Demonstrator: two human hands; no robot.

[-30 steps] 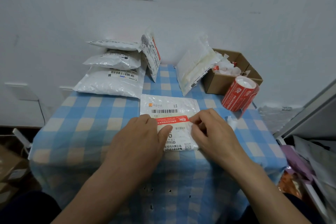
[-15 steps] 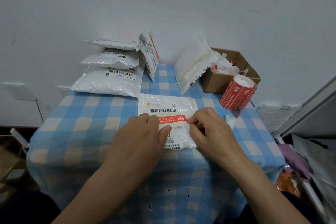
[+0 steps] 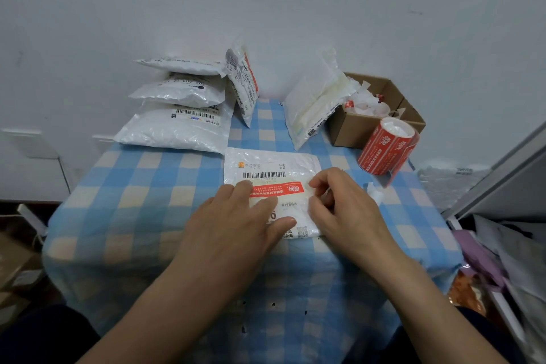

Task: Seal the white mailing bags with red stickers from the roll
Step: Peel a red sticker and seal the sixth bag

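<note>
A white mailing bag (image 3: pixel 271 161) lies flat on the checked tablecloth, barcode label facing up. A red sticker (image 3: pixel 280 188) runs across its middle. My left hand (image 3: pixel 236 224) lies flat on the bag; its fingers press the sticker's left part and its thumb rests lower on the label. My right hand (image 3: pixel 345 207) is curled at the bag's right edge, index finger and thumb pinching at the sticker's right end. The roll of red stickers (image 3: pixel 384 151) stands tilted at the right, beyond my right hand.
Three filled white bags (image 3: pixel 177 127) are stacked at the back left, and two more (image 3: pixel 243 89) (image 3: pixel 310 103) lean upright behind. A cardboard box (image 3: pixel 351 133) of paper scraps sits at the back right. A scrap of white backing (image 3: pixel 375 193) lies by my right hand. The table edge (image 3: pixel 443 216) drops off at the right.
Both hands stay on the bag. My left thumb has slid a little lower on the label, and my right fingers have curled tighter at the sticker's right end.
</note>
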